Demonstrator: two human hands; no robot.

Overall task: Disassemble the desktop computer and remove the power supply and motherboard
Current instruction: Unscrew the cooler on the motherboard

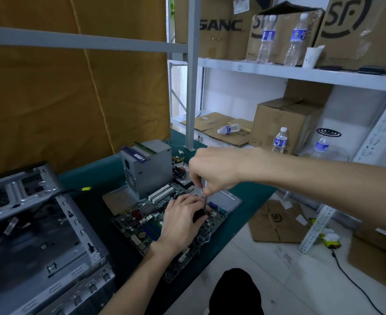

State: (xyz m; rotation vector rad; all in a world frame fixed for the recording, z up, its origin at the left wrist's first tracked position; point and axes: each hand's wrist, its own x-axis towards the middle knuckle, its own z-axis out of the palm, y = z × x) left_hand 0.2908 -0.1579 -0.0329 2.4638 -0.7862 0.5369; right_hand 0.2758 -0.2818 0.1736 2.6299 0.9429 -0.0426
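The motherboard point(155, 221) is lying flat on the counter point(251, 196), already out of the case point(39, 223), its long axis running from the near edge toward the power supply point(146, 169) standing just behind it. The left hand point(182, 221) is pressing down on the board's right half, fingers curled around a dark part — probably the cooler, though the hand is hiding most of it. Directly above, the right hand point(214, 169) is pinching a thin screwdriver point(203, 196) closed-fisted, the shaft pointing almost straight down beside the left fingertips. So the work lies below the right hand, not beside it. The counter's right edge is running close past the board — little room there; the case is crowding the left corner.
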